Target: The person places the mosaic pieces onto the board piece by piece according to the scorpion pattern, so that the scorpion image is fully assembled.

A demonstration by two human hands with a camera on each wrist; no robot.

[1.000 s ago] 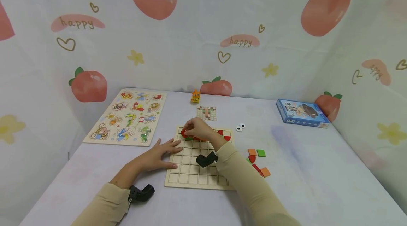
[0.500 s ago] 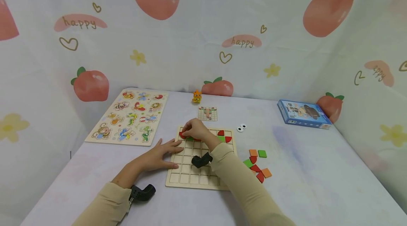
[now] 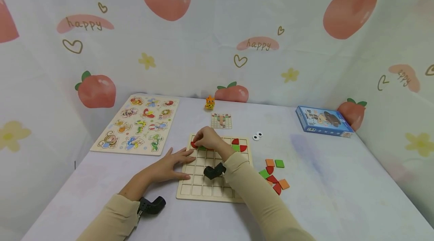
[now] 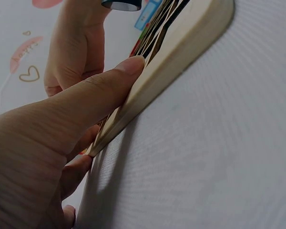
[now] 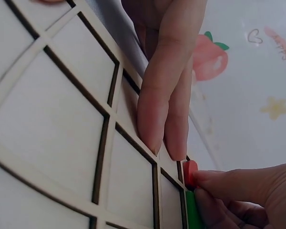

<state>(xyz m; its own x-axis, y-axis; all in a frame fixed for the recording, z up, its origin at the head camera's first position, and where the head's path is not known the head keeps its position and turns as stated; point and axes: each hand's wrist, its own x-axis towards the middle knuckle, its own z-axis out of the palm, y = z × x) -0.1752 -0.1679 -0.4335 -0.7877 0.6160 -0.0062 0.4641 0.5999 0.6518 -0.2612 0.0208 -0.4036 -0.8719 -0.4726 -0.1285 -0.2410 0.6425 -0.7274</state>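
My right hand [image 3: 211, 139] is at the far left corner of the wooden grid board [image 3: 200, 192], pinching a red rounded piece [image 5: 189, 172] between thumb and finger. The piece sits right at the corner cell. Beside it a green square [image 5: 194, 210] lies in the grid, partly covered by my fingers. My left hand [image 3: 167, 166] rests on the board's left edge with its fingers spread. In the left wrist view its thumb [image 4: 128, 67] lies along the rim. Another green square [image 3: 235, 148] with red pieces stands at the far right of the grid.
Loose red, green and orange pieces [image 3: 284, 184] lie right of the board. Behind it are a small pattern card [image 3: 222, 121], two eye discs [image 3: 255, 137] and an orange toy figure [image 3: 210, 103]. An animal puzzle board [image 3: 135, 124] lies left, a blue box [image 3: 323, 121] right.
My right hand has shifted slightly left with the red piece, toward the board's corner, uncovering more of the pieces at right. The left hand has stayed on the board's edge.
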